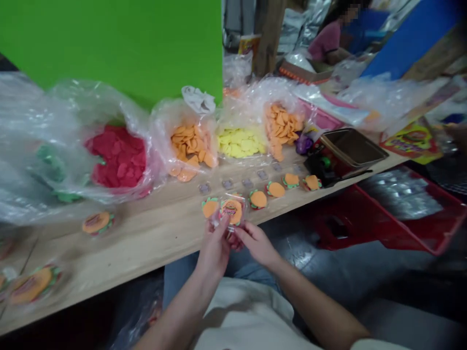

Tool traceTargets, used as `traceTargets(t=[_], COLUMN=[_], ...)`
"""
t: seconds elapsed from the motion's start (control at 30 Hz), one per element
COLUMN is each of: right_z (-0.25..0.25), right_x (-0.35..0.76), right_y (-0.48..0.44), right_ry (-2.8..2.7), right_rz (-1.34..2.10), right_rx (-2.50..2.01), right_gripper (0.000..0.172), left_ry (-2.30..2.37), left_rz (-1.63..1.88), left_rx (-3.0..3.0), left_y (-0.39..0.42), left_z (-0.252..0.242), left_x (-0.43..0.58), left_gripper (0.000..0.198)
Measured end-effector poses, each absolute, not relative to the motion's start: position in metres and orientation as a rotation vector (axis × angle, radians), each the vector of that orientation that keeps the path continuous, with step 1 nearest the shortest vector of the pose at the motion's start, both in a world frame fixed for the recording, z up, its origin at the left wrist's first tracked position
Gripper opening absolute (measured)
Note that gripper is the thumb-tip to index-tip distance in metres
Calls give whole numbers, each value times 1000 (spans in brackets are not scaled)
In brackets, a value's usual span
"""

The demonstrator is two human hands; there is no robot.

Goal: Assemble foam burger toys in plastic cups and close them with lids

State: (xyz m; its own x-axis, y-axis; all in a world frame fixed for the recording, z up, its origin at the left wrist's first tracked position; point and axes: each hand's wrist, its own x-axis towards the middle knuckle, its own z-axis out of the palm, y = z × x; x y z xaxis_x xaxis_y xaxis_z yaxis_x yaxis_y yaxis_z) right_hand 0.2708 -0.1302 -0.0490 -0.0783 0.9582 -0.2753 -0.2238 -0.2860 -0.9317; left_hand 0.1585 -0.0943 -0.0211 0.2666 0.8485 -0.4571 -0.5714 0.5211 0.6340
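Note:
Both my left hand (215, 248) and my right hand (257, 243) pinch a small clear packet (231, 211) holding a round foam burger piece above the table's front edge. An orange foam burger piece (210, 207) lies just left of the packet. Several similar pieces (275, 189) run in a row to the right, with several small square packets (227, 183) behind them. Farther back stand plastic bags of red (118, 158), orange (189, 141) and yellow (239, 143) foam shapes. Packed burger pieces (98, 222) lie on the wooden table (156, 243) to the left.
A dark metal tray (346, 148) sits on the table at right. A red plastic crate (386, 218) stands on the floor below. A green board (109, 43) rises behind the bags. A co-worker in a pink sleeve (326, 43) sits at the far back.

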Motion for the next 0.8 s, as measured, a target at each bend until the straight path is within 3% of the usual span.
traceTargets(t=[0.13,0.27,0.33,0.4,0.47,0.63,0.8], right_z=[-53,-49,-41,-30,-22,-35,-55], right_x=[271,318,374,447,519,623,649], right_y=[-129,-123,-113,-103,-95,-76,-65], right_ry=[-841,-1108,-1215,-947,-770,-610,-197], right_rz=[1437,1494,1252,579,374,510,937], right_rx=[-1154,-1143,-1328,-1676,-1757,-1829,-1866], right_gripper=[28,22,17,17,12,25,12], left_ry=[925,949,994,1019,1002,937,973], left_rz=[1072,942,915,935,944,939,1000], left_rx=[468,482,404,323,272,232,333], left_y=[-99,-88,-78,-69,-60,-52,-58], left_z=[-18,-18,-19,-17,-11,3,0], left_x=[181,181,179,179,180,186,192], left_gripper=[43,45,35,26,24,21,24])
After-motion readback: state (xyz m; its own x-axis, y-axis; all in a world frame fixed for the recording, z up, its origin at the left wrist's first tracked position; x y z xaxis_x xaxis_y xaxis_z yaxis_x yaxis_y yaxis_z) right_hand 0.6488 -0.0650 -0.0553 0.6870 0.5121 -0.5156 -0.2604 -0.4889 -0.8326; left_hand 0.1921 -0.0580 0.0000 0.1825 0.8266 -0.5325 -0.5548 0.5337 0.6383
